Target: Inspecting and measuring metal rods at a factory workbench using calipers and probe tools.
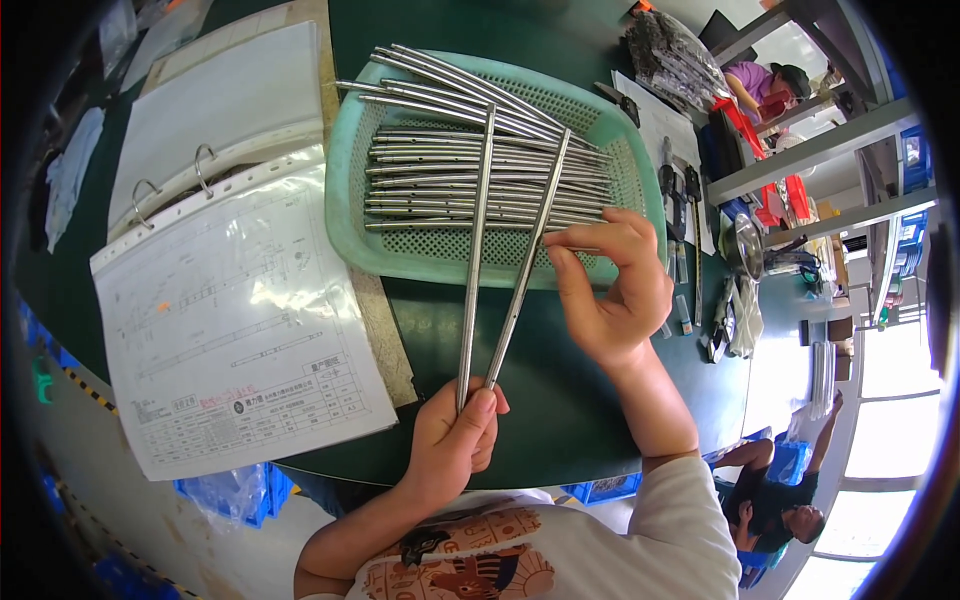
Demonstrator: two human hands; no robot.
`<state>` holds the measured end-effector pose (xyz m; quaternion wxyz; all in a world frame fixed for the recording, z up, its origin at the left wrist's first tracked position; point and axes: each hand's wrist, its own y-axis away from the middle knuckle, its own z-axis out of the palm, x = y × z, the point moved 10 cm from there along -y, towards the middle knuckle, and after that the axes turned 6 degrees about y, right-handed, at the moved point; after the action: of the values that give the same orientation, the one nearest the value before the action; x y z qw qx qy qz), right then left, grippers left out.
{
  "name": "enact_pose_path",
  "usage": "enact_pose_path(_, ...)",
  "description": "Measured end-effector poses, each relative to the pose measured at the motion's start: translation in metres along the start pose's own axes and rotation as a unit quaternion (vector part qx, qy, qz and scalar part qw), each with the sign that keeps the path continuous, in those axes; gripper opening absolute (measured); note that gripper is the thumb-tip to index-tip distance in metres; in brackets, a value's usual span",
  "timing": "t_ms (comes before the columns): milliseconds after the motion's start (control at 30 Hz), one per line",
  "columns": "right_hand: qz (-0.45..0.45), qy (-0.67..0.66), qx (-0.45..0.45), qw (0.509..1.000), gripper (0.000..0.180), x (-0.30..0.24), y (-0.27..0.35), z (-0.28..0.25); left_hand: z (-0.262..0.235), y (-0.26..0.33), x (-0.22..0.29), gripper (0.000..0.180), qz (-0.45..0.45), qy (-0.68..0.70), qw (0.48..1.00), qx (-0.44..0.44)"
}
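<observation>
My left hand (455, 440) is closed around the lower ends of two slim metal tubes, which fan apart upward. The left tube (478, 235) stands nearly upright in the picture. The right tube (532, 245) leans right and has small holes near its lower end. My right hand (615, 290) is bent in a pinch beside the right tube, thumb and index tips close together; whether they touch it or hold something tiny I cannot tell. Behind both tubes lies a pale green perforated plastic basket (345, 240) with several similar metal tubes (430, 185), some jutting over its upper left rim.
An open ring binder with a drawing sheet (230, 330) covers the left of the dark green table (540, 420). Right of the basket lie a caliper (694, 230), papers and bagged parts (675, 60). A metal shelf frame (800, 160) stands beyond. Two other people are at the right.
</observation>
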<state>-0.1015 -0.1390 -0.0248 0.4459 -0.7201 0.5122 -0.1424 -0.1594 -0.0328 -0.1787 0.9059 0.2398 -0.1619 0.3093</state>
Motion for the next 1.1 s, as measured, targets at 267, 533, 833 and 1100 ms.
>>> enact_pose_path(267, -0.07, 0.052, -0.037, 0.995, 0.016, -0.013, -0.007, -0.001, 0.001, 0.0, 0.0, 0.02, -0.002, 0.002, 1.0, -0.003)
enact_pose_path(533, -0.106, 0.089, -0.052, 0.989, 0.009, -0.022, -0.012, 0.001, 0.002, 0.001, -0.003, 0.02, -0.019, 0.005, 1.0, -0.004)
enact_pose_path(833, -0.123, 0.081, -0.058, 0.987, 0.009, -0.027, -0.016, 0.006, 0.001, 0.002, -0.003, 0.021, -0.011, -0.001, 1.0, 0.003)
enact_pose_path(1100, -0.103, 0.038, -0.036, 0.993, 0.012, -0.017, -0.016, 0.005, 0.0, 0.002, 0.0, 0.021, 0.004, -0.006, 1.0, 0.004)
